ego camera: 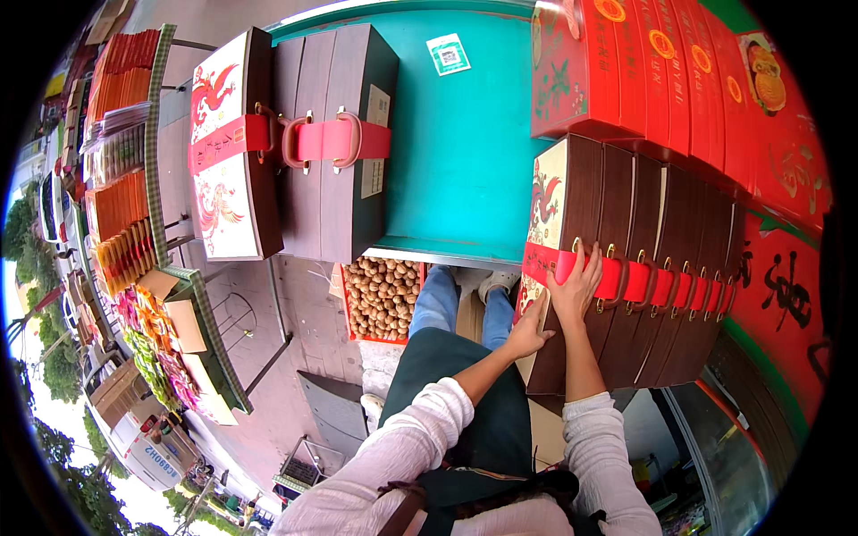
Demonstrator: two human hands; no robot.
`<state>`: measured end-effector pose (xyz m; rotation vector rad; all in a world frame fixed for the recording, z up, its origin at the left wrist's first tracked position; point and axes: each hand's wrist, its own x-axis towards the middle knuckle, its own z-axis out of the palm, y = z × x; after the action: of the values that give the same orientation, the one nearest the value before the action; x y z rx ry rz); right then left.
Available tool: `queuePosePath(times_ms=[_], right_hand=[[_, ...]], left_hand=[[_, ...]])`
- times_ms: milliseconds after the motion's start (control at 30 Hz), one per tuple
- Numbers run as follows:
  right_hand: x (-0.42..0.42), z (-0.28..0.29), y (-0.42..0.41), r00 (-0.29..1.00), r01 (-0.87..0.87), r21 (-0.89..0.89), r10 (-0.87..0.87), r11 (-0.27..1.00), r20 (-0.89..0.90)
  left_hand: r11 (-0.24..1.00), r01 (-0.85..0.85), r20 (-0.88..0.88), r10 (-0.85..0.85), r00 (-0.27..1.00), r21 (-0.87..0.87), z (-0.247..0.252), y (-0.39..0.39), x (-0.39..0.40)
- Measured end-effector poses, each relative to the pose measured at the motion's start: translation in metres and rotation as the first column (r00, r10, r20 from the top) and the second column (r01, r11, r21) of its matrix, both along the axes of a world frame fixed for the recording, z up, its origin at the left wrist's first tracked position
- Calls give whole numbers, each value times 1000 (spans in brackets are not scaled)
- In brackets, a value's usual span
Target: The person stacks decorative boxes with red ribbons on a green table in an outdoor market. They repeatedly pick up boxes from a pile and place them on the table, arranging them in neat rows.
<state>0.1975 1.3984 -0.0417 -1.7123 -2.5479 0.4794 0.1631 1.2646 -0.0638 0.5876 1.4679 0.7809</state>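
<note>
Near the stall's right side, a row of dark brown gift boxes with handles and a red band stands pressed together. My right hand lies over the edge of the endmost box, its fingers on the red band beside the handle. Lower on that same box, my left hand holds the corner, with the thumb on the brown side and the fingers towards the cream printed face. Across the teal tabletop stand more brown boxes with handles, next to one whose white printed face shows.
Red gift boxes border the brown row. Walnuts fill a red crate on the ground below the table edge. A rack of packaged goods and an open carton of colourful packets stand at left. A printed code card lies on the tabletop.
</note>
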Motion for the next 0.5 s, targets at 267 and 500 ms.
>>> queuePosePath(times_ms=[267, 500], right_hand=[[-5, 0, 1, 996, -94, -35, 94, 995, -4], [-12, 6, 4, 990, -113, -153, 124, 982, 68]], left_hand=[[930, -326, -540, 365, 758, 171, 41, -30, -239], [963, -249, -988, 131, 82, 107, 46, -78, -501]])
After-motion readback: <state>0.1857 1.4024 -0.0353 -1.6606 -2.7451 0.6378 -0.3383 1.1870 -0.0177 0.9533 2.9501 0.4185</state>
